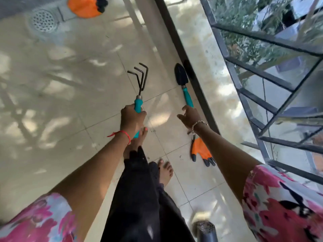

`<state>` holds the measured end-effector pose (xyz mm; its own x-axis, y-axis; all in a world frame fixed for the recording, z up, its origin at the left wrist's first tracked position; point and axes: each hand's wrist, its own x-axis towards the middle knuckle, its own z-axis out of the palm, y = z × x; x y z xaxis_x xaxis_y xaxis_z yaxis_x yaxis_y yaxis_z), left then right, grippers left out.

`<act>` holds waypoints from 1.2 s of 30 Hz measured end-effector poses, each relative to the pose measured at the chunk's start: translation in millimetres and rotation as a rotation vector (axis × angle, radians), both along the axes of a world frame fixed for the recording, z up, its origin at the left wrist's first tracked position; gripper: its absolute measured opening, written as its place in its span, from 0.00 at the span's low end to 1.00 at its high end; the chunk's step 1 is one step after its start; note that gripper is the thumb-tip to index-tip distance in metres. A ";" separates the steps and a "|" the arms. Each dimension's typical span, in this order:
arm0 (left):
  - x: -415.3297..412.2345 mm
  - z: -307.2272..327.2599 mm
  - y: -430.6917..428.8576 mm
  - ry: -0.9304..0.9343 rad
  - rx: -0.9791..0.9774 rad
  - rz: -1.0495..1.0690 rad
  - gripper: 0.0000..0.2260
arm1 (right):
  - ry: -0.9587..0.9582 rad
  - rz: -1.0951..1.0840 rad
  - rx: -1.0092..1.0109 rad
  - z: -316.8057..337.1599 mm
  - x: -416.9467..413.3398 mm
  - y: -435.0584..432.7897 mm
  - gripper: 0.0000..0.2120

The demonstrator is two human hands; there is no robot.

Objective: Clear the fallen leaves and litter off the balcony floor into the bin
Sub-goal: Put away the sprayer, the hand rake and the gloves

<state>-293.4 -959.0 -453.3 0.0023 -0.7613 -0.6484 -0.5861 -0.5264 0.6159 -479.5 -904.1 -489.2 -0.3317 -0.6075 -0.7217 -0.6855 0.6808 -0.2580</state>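
My left hand (132, 117) is closed around the teal handle of a three-pronged hand rake (140, 79), which it holds above the tiled balcony floor (70, 84) with the prongs pointing away. My right hand (189, 116) is spread open at the end of a teal-handled black trowel (182, 76). The trowel lies on the floor beside the dark strip along the ledge. Small dark specks of litter (180, 156) dot the tiles near my bare feet. No leaves show clearly.
An orange and black glove (201, 151) lies on the floor under my right wrist, and another glove (83, 6) at the far top. A round floor drain (42, 20) sits top left. A metal railing (253, 95) runs along the right. A dark round container (205, 230) stands at the bottom.
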 end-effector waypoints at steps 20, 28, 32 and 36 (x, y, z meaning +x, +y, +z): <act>-7.0 -177.9 -70.5 0.000 -0.022 -0.345 0.11 | 0.120 -0.326 0.092 -193.4 -31.4 -61.2 0.16; -12.1 -55.0 -74.8 -0.018 -0.011 -0.358 0.12 | -0.185 -0.718 0.021 -50.8 22.6 -63.6 0.18; -22.9 47.5 -74.9 0.013 -0.005 -0.291 0.13 | -0.250 -0.759 -0.067 64.7 38.0 -74.7 0.17; -21.7 197.4 -64.2 0.003 -0.099 -0.393 0.05 | -0.264 -0.680 -0.168 222.0 38.7 -57.9 0.12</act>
